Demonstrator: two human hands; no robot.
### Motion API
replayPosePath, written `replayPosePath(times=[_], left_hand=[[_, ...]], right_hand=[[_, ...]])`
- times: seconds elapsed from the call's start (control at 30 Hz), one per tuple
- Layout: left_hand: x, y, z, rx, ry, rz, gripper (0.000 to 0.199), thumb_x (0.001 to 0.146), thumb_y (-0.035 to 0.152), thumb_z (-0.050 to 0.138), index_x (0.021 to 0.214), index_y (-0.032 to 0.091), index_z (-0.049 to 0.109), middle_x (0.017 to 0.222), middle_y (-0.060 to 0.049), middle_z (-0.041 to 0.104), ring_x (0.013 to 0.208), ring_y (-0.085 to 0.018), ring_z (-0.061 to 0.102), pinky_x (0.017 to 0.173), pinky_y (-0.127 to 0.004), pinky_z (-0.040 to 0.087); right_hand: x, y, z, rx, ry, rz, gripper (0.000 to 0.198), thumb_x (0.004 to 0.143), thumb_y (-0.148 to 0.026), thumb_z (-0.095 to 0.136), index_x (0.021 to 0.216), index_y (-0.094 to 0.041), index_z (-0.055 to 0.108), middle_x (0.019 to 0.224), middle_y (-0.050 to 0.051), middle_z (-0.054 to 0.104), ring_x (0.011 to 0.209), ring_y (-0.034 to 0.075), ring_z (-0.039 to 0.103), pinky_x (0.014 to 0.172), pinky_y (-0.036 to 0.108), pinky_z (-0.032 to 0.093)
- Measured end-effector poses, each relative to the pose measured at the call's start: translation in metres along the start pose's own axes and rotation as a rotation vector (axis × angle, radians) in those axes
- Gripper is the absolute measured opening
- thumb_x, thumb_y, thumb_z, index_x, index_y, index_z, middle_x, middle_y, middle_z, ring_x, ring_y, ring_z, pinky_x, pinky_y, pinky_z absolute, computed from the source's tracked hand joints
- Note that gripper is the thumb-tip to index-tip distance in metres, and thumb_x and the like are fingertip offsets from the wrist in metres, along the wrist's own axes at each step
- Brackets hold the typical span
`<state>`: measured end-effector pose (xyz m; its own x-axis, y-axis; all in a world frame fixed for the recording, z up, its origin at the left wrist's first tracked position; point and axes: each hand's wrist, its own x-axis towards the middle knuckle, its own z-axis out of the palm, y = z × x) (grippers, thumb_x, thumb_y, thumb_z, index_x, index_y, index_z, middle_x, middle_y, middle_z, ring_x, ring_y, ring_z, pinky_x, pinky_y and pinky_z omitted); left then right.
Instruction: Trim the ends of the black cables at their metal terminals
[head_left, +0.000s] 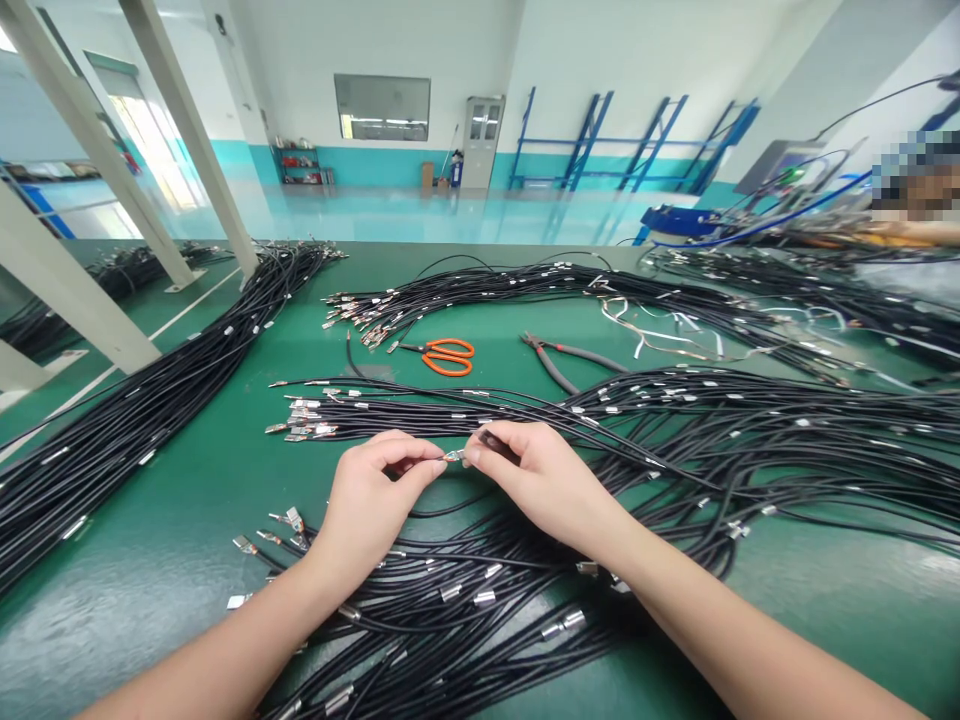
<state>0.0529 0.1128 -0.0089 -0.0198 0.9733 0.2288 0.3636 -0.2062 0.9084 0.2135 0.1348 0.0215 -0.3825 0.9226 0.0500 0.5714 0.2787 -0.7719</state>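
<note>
Above the middle of the green table, my left hand [379, 480] pinches a black cable close to its stripped end. Short coloured wires [452, 456] show between my two hands. My right hand [536, 465] has thumb and forefinger closed on the small silvery tip of that same cable. A dark object [497, 445] sits between its fingers; I cannot make out its kind. Below both hands spreads a loose pile of black cables [450, 640] with shiny metal sleeves. Just beyond them lies a bundle of cables [405, 415], its connector ends pointing left.
Orange-handled scissors [448, 356] and grey-and-red pliers [570, 360] lie beyond the nearer bundle. Another cable bundle [480, 285] stretches behind them. A thick bundle [187, 370] runs along the left, beside pale metal posts [191, 130]. Another person's arm [919, 232] shows at the far right.
</note>
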Motion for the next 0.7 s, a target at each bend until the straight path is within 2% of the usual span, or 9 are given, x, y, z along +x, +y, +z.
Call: replayPosePath(times=[0.13,0.23,0.33,0.5,0.7], left_hand=[[0.001,-0.001,0.0,0.043,0.01,0.045,0.008,0.07,0.016,0.062,0.068,0.02,0.069,0.072,-0.001,0.066,0.07,-0.015,0.059,0.062,-0.025,0.046],[0.002,-0.004,-0.002,0.099,0.012,0.077,0.009,0.07,0.015,0.062,0.068,0.02,0.069,0.071,-0.001,0.066,0.069,-0.015,0.059,0.065,-0.026,0.046],[0.004,-0.009,-0.003,0.169,-0.009,0.116,0.011,0.071,0.013,0.061,0.069,0.021,0.07,0.07,-0.001,0.066,0.07,-0.015,0.059,0.068,-0.027,0.046],[0.009,-0.017,-0.001,0.353,-0.079,0.121,0.014,0.071,0.011,0.061,0.068,0.021,0.07,0.069,-0.001,0.062,0.07,-0.016,0.056,0.066,-0.03,0.044],[0.012,-0.022,0.0,0.362,-0.138,0.071,0.013,0.071,0.011,0.061,0.068,0.02,0.07,0.069,0.0,0.061,0.068,-0.015,0.056,0.066,-0.029,0.044]], right_hand=[[0.001,0.003,0.001,-0.065,0.009,-0.025,0.022,0.08,-0.026,0.043,0.061,-0.016,0.049,0.057,-0.003,0.045,0.055,0.01,0.04,0.053,0.022,0.033],[0.0,0.006,-0.002,-0.157,0.075,-0.06,0.015,0.083,-0.029,0.043,0.08,-0.018,0.052,0.072,0.0,0.057,0.064,0.013,0.05,0.059,0.024,0.037],[-0.001,0.007,-0.006,-0.348,0.128,-0.089,0.016,0.089,-0.028,0.035,0.097,-0.02,0.046,0.081,0.001,0.06,0.067,0.014,0.054,0.061,0.025,0.037],[0.002,0.012,-0.005,-0.728,0.075,-0.236,0.017,0.088,-0.018,0.036,0.085,-0.018,0.053,0.077,0.003,0.062,0.07,0.016,0.056,0.057,0.025,0.033],[0.005,0.026,0.002,-0.894,0.011,-0.401,0.014,0.085,-0.018,0.045,0.08,-0.018,0.059,0.072,0.001,0.061,0.068,0.015,0.054,0.056,0.026,0.029]])
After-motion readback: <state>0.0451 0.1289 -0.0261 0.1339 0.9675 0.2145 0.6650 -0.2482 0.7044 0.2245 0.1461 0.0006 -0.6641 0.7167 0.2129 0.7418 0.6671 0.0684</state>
